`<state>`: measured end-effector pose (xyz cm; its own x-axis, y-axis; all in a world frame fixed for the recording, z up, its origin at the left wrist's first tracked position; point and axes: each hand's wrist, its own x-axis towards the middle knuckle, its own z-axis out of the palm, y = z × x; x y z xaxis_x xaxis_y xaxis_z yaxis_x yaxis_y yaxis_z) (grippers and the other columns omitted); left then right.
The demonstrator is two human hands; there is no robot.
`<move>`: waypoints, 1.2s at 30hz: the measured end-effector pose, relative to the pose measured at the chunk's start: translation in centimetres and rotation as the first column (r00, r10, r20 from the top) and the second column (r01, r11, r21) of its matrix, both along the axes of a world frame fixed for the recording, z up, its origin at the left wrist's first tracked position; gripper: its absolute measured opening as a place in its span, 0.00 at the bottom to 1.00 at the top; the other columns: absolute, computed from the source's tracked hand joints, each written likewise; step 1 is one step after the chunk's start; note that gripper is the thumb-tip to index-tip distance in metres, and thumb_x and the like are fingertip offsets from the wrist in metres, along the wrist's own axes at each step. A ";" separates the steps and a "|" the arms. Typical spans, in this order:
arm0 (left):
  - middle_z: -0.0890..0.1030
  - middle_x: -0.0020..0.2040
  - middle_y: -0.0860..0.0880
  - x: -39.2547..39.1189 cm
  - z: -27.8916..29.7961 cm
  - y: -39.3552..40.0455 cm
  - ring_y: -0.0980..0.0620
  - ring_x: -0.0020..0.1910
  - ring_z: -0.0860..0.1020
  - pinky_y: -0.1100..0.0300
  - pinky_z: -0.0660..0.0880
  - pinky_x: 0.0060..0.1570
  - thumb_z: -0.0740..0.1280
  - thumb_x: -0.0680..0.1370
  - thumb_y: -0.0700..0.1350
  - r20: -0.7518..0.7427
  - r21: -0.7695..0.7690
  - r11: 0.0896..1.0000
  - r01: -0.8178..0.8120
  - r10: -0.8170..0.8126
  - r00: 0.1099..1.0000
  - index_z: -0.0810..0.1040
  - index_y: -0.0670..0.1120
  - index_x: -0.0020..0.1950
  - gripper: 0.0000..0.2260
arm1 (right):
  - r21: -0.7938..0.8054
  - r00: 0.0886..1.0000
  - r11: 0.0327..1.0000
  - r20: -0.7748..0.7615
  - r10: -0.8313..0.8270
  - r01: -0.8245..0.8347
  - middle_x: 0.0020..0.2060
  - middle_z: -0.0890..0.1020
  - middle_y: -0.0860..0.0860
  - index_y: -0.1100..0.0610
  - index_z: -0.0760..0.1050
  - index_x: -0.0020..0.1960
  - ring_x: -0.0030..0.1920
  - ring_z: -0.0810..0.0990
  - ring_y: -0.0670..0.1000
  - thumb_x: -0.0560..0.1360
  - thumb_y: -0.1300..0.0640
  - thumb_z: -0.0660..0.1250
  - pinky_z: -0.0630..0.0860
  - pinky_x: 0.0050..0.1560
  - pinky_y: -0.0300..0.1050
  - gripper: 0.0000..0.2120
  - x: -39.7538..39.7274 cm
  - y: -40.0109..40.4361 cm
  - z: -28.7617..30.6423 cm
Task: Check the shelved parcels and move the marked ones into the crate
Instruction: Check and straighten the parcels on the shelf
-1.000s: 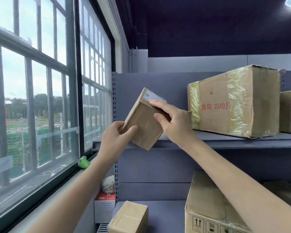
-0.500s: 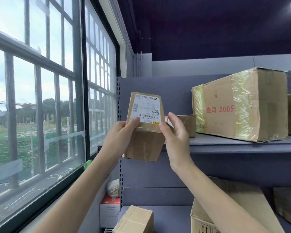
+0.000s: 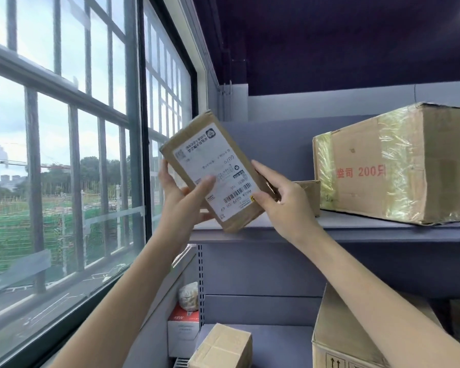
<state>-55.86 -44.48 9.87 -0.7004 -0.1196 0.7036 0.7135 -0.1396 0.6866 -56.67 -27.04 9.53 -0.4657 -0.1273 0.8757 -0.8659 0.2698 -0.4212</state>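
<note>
Both hands, the left hand point(image 3: 182, 197) and the right hand point(image 3: 282, 200), are gripping a small brown box point(image 3: 215, 171), holding it tilted up in front of the shelf point(image 3: 356, 229).

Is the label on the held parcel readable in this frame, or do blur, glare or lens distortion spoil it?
Head view: daylight from the window lights the parcel evenly, its label tilted and softly blurred, small print unreadable; tape on the large box glares; wide-angle lens bends frame edges.
</note>
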 end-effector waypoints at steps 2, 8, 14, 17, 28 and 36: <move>0.83 0.38 0.54 -1.0 0.2 -0.1 0.50 0.38 0.84 0.47 0.81 0.35 0.64 0.77 0.47 0.026 0.066 0.997 -0.043 0.041 0.999 0.47 0.62 0.71 0.31 | 0.029 0.995 0.995 -0.024 -0.096 0.097 0.63 0.75 0.47 0.54 0.71 0.67 0.64 0.71 0.41 0.75 0.70 0.62 0.65 0.64 0.30 0.23 -0.5 0.1 0.5; 0.84 0.43 0.56 -3.4 -0.9 -0.3 0.48 0.48 0.82 0.46 0.81 0.40 0.61 0.78 0.50 0.033 -0.003 0.993 -0.119 0.120 0.992 0.53 0.63 0.63 0.20 | 0.044 0.994 0.996 0.071 -0.084 0.081 0.59 0.78 0.46 0.56 0.72 0.66 0.53 0.72 0.32 0.74 0.67 0.64 0.65 0.49 0.17 0.22 -2.1 0.2 -0.4; 0.55 0.75 0.48 -4.7 0.0 -2.5 0.48 0.73 0.57 0.48 0.59 0.68 0.69 0.73 0.43 -0.099 -0.132 0.913 -0.385 0.374 0.922 0.48 0.60 0.72 0.37 | 0.013 0.982 0.997 0.171 -0.083 0.082 0.53 0.76 0.39 0.54 0.69 0.68 0.54 0.75 0.40 0.74 0.63 0.67 0.69 0.53 0.23 0.23 -2.9 0.4 -1.2; 0.65 0.67 0.55 -5.0 1.1 -3.3 0.54 0.66 0.64 0.57 0.61 0.62 0.68 0.74 0.41 -0.219 -0.247 0.845 -0.474 0.427 0.877 0.55 0.55 0.73 0.33 | -0.012 0.976 0.994 0.192 -0.101 0.105 0.51 0.75 0.33 0.55 0.68 0.68 0.51 0.74 0.32 0.74 0.62 0.67 0.67 0.49 0.20 0.24 -3.2 0.4 -1.4; 0.76 0.52 0.50 -5.0 0.1 -5.2 0.52 0.46 0.77 0.52 0.76 0.48 0.72 0.70 0.48 -0.186 -0.372 0.718 -0.588 0.563 0.805 0.66 0.48 0.61 0.24 | -0.284 0.964 0.958 0.261 0.047 0.030 0.46 0.81 0.39 0.48 0.76 0.48 0.51 0.80 0.43 0.73 0.63 0.65 0.75 0.45 0.30 0.10 -4.6 -1.6 -1.3; 0.70 0.67 0.47 -6.4 -2.1 -5.4 0.47 0.63 0.71 0.49 0.70 0.60 0.75 0.68 0.45 -0.122 -0.518 0.689 -0.507 0.527 0.841 0.55 0.51 0.74 0.40 | 0.091 0.934 0.931 0.026 -0.356 0.353 0.71 0.66 0.52 0.57 0.61 0.72 0.72 0.62 0.50 0.74 0.65 0.66 0.59 0.71 0.43 0.29 -5.1 -1.0 -1.2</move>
